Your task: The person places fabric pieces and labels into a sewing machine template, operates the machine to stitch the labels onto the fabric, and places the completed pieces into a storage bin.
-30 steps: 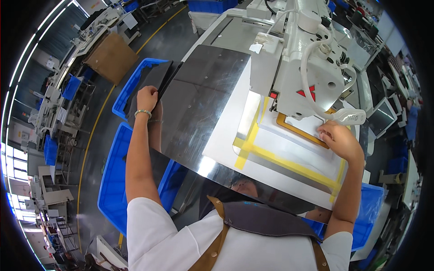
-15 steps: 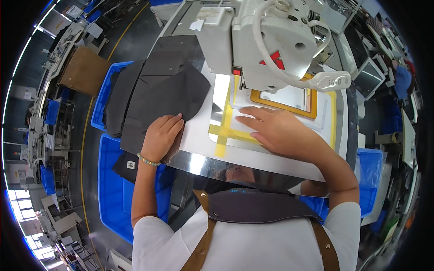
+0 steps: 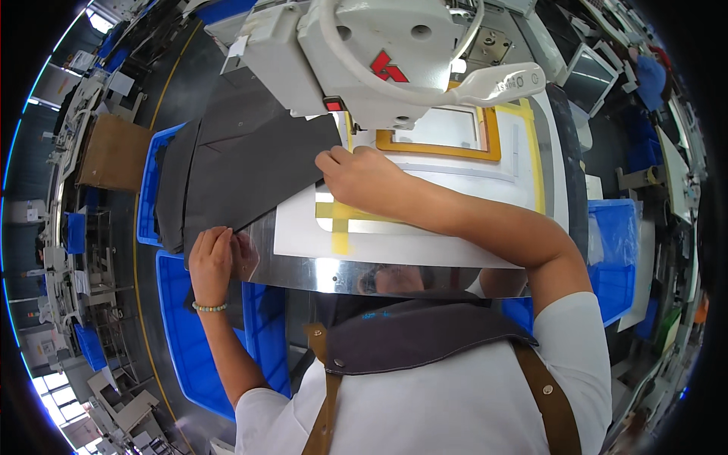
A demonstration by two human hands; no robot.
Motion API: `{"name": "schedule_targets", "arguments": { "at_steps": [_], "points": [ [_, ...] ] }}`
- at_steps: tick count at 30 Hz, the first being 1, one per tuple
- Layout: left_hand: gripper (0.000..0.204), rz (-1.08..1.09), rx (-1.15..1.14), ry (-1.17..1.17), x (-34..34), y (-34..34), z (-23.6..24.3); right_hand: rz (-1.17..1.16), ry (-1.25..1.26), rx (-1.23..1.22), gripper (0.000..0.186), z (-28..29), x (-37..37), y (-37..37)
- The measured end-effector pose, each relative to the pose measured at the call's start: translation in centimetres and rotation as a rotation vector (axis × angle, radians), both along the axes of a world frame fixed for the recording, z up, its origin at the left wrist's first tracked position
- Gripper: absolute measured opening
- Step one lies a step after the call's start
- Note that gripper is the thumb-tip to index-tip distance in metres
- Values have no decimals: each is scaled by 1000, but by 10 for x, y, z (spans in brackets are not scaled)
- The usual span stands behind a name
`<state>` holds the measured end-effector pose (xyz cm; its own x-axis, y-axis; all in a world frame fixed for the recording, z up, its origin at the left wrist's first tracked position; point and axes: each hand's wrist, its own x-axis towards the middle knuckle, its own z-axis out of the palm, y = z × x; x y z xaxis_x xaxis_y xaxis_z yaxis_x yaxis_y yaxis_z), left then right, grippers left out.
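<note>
A dark grey cloth piece (image 3: 265,163) is spread over the left side of the machine bed, partly on a pile of like pieces. My left hand (image 3: 211,262), with a beaded bracelet at the wrist, pinches its near left edge. At the right end of the cloth, my right hand (image 3: 360,176) has its fingers closed on the edge, with the arm reaching across the white board (image 3: 299,235). Strips of yellow tape (image 3: 340,235) mark that board. An orange-yellow frame (image 3: 440,148) lies beyond my right hand, below the white sewing machine head (image 3: 364,64).
Blue bins stand at the left: one (image 3: 201,341) near my left forearm, another (image 3: 148,205) holding dark cloth. Another blue bin (image 3: 613,258) is at the right. A shiny metal edge (image 3: 356,280) runs along the front. A cardboard box (image 3: 114,152) sits farther left.
My right hand has moved left from the white board and taken hold of the cloth's right edge. My left hand has shifted left and nearer, gripping the near edge; the cloth has turned and stretched out.
</note>
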<state>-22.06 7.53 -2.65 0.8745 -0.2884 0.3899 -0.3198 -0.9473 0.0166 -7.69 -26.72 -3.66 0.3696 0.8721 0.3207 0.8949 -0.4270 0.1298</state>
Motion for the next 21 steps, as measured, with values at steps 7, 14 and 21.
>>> {"name": "schedule_targets", "arguments": {
  "at_steps": [7, 14, 21],
  "points": [
    [35, -130, 141, -16, 42, -7, 1, -53, -167, 156, 10, 2, -9, -50],
    [40, -494, 178, -84, 115, -75, -5, -154, -178, 138, 7, 5, -20, -158],
    [37, -732, 206, -173, 149, -155, -11, -278, -243, 15, 7, -1, -32, -243]
  ]
}}
